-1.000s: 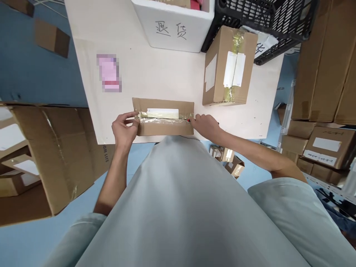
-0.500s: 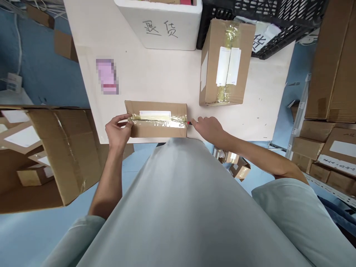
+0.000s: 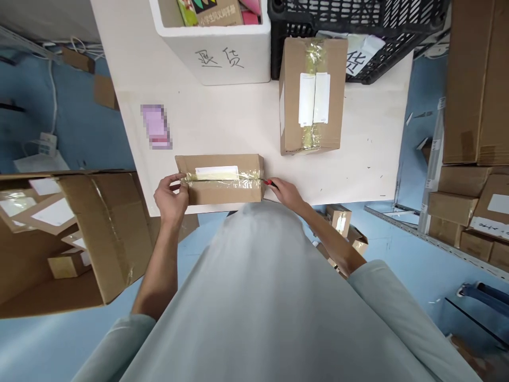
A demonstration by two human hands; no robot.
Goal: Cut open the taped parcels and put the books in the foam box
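Right up close, a pale grey shirt (image 3: 250,292) fills the foreground, and just past it sits the long cardboard box (image 3: 220,193), at the near edge of the worktop (image 3: 230,127). Here's the danger: the left hand (image 3: 170,197) is at one end of the taped seam and the right hand (image 3: 287,193), with a small red-and-black tool (image 3: 269,182), is at the other — a slip along that seam would run straight toward the left fingers. Too hard a pull toward the body, I'd judge, could also drag the box over the edge.

Now the grip! On the left, thumb and forefinger are slightly parted, both at the box's end (whether pinching or merely bracing, I can't tell). On the right it's a tight one, fingers closed round the tool, its tip right by the box's right end; actual contact is too small to call.

Farther out, a taller taped box (image 3: 334,106) stands to the right with two white labels on top — and beyond that, at the back, a white foam bin (image 3: 218,53) beside a black crate (image 3: 338,13).
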